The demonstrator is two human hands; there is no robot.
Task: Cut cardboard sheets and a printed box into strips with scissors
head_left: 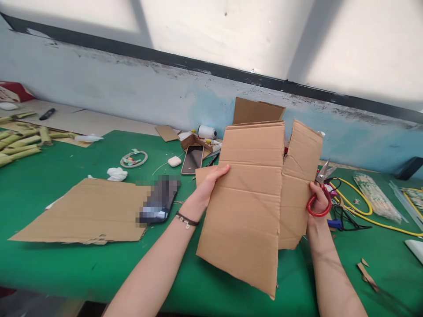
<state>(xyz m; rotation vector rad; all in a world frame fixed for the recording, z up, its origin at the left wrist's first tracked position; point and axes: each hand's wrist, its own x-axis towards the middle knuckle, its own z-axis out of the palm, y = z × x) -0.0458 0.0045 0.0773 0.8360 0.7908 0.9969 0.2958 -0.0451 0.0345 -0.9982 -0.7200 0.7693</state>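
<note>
Two creased pieces of brown cardboard are held up in front of me. My left hand (211,182) is closed on the left edge of the larger piece of cardboard (246,211), its thumb on the front face and the other fingers hidden behind. The narrower piece of cardboard (297,185) stands partly behind it on the right. My right hand (319,202) is closed at that piece's right edge. Red-handled scissors (320,203) are also in the right hand, blades pointing up and slightly parted.
On the green table (132,273), a flat cardboard sheet (95,211) lies left, a black phone (161,200) at its edge. Behind are another phone (192,159), a white earbud case (174,161) and a coiled cable (134,159). A yellow cord (360,193) and cardboard scraps (367,276) are right.
</note>
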